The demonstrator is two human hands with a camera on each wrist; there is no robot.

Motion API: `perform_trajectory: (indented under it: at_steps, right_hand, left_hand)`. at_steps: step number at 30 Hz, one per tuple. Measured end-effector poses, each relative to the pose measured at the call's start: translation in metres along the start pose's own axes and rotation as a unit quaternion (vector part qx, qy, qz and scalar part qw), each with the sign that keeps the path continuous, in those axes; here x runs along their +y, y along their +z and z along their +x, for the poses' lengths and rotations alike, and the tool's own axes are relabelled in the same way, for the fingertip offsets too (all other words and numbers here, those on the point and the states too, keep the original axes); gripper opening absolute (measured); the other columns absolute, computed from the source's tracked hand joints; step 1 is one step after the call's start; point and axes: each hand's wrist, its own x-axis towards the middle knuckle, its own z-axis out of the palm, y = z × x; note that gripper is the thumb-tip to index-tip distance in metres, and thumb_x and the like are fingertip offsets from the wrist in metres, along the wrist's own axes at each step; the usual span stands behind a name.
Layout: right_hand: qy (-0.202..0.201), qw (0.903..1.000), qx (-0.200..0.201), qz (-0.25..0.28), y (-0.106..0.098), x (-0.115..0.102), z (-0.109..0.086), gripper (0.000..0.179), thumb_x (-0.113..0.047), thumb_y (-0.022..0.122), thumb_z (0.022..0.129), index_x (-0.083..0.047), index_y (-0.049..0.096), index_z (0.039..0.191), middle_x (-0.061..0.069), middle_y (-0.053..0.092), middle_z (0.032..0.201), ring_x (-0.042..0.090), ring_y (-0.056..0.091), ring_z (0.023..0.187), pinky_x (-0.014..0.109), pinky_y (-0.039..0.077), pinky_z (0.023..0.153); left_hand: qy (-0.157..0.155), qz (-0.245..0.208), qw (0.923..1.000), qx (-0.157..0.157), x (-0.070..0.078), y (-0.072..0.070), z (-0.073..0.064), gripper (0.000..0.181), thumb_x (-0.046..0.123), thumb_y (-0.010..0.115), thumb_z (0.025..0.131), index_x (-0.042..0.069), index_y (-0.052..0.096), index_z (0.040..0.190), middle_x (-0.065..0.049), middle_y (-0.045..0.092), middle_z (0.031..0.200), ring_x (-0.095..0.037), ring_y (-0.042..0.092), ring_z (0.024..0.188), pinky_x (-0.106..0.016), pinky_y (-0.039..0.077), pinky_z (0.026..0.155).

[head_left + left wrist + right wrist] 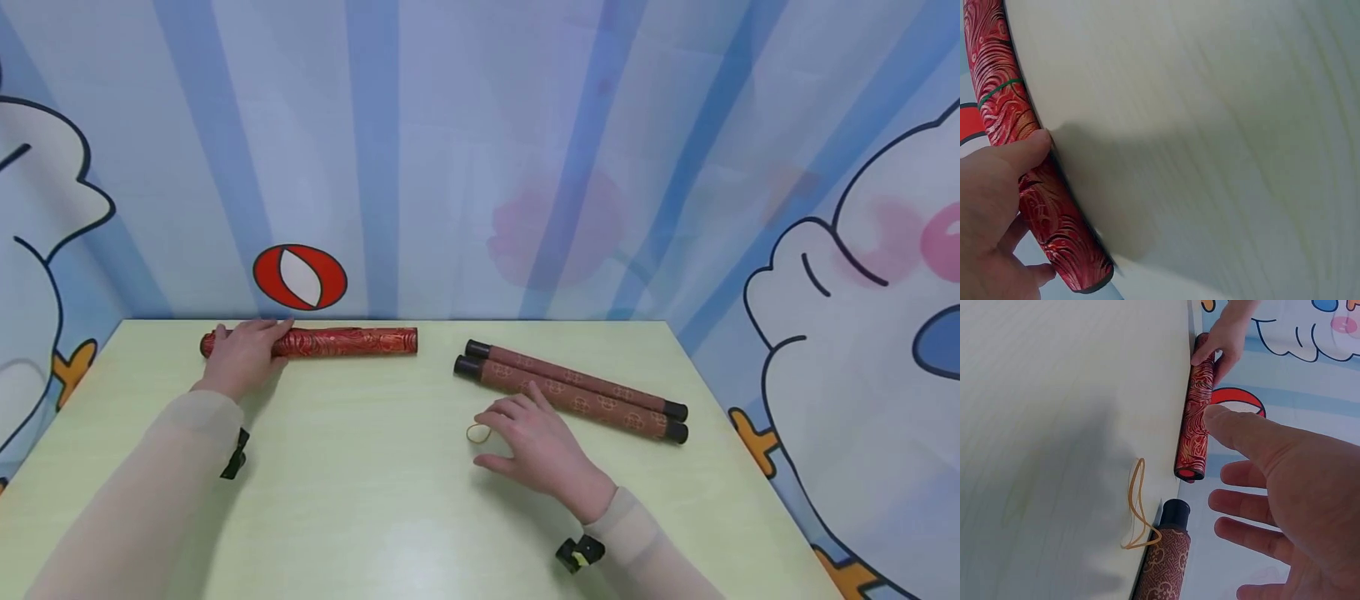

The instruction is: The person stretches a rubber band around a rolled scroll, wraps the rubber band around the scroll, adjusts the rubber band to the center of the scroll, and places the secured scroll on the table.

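Note:
A red roll [345,342] with a swirling gold pattern lies along the table's back edge. My left hand [243,354] holds it near its left end, thumb [1038,147] on the near side and fingers on the far side. The left wrist view shows a thin green band [1000,90] around the roll. Over the table, my right hand [536,442] has its fingers spread and nothing gripped. By its fingertips is a yellowish rubber band [1139,506]; whether they touch, I cannot tell. Just beyond lie two brown scrolls [570,393] with black end knobs, side by side.
The pale wooden table [337,500] meets a blue-and-white striped backdrop [450,167] at its back edge. Cartoon figures are printed on the backdrop at both sides. A black strap piece [580,553] hangs at my right wrist.

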Motion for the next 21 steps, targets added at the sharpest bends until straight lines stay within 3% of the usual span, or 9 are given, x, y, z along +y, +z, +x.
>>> perform_trajectory:
  at_steps: [6,12,17,21]
  right_hand:
    - [0.002,1.0,0.002,-0.007,-0.003,0.003,0.003,0.051,-0.046,0.086,0.09,-0.015,0.075,0.128,0.003,0.074,0.122,0.028,0.067,0.122,0.065,0.034,0.122]
    - [0.002,1.0,0.005,-0.005,-0.007,0.008,0.007,0.048,-0.043,0.085,0.092,-0.014,0.076,0.128,0.004,0.074,0.123,0.029,0.065,0.124,0.062,0.034,0.124]
    - [-0.009,0.9999,0.01,-0.006,-0.01,0.015,0.009,0.046,-0.039,0.086,0.092,-0.012,0.077,0.127,0.005,0.074,0.122,0.031,0.065,0.124,0.063,0.035,0.122]
    - [-0.023,0.9995,0.013,-0.016,-0.01,0.021,0.01,0.045,-0.036,0.088,0.091,-0.01,0.077,0.126,0.007,0.074,0.122,0.032,0.066,0.123,0.065,0.038,0.12]
  left_hand:
    - [-0.004,0.009,0.9999,0.013,-0.006,-0.002,-0.007,0.075,0.018,0.078,0.098,0.003,0.041,0.162,-0.034,0.039,0.161,-0.057,0.03,0.15,-0.084,0.014,0.118]
    - [0.002,-0.007,0.9997,0.024,-0.005,-0.018,-0.016,0.073,0.02,0.077,0.099,0.003,0.043,0.161,-0.034,0.036,0.163,-0.058,0.026,0.152,-0.084,0.011,0.118]
    - [0.017,-0.022,0.9991,0.03,0.005,-0.032,-0.025,0.075,0.025,0.077,0.099,0.006,0.042,0.163,-0.033,0.035,0.164,-0.059,0.029,0.15,-0.084,0.013,0.117]
    - [0.024,-0.04,0.9984,0.03,0.023,-0.048,-0.037,0.079,0.028,0.078,0.099,0.007,0.04,0.164,-0.033,0.035,0.164,-0.06,0.031,0.148,-0.084,0.014,0.117]
